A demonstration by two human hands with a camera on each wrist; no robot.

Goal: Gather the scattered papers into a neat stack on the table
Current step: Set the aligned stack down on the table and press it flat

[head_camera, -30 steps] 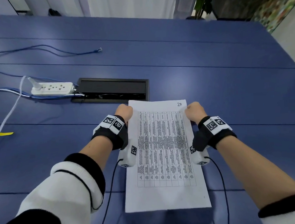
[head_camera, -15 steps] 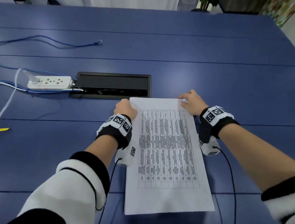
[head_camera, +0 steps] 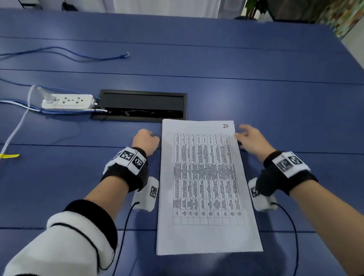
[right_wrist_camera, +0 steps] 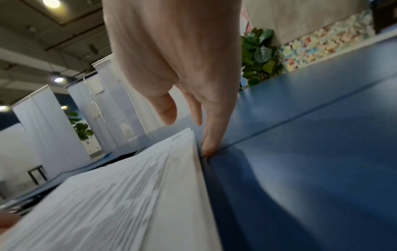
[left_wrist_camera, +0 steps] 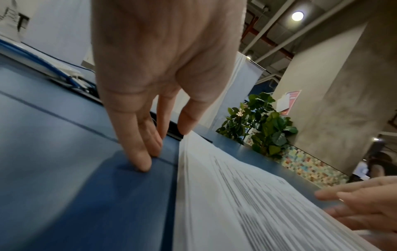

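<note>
Figure: squaring the paper stack (head_camera: pixel 206 184) on the blue counter (head_camera: pixel 279 92). The stack lies flat between the two hands, its long edges running away from the person, a sheet with a printed table and the handwritten number 20 on top. The left hand (head_camera: pixel 145 140) sits just beside the stack's far left corner; the left wrist view shows its fingers (left_wrist_camera: pixel 137 152) extended downward with the tips on the counter, apart from the paper edge by a narrow strip of bare surface, holding nothing. The right hand (head_camera: pixel 251 140) stands at the far right corner, fingers loosely straight; in the right wrist view one fingertip (right_wrist_camera: pixel 207 149) touches the counter right against the paper edge, gripping nothing. Compared with half a second ago, both hands have come off the sheets: the right no longer rests on the top corner, and the left has drawn slightly outward. The stack itself has kept its position and its aligned edges. Judged from this, the side-squaring step appears finished and the task close to complete, with no loose sheets visible elsewhere on the counter. Beyond the left hand lie a black cable hatch (head_camera: pixel 142 106) and a white power strip (head_camera: pixel 68 102).
</note>
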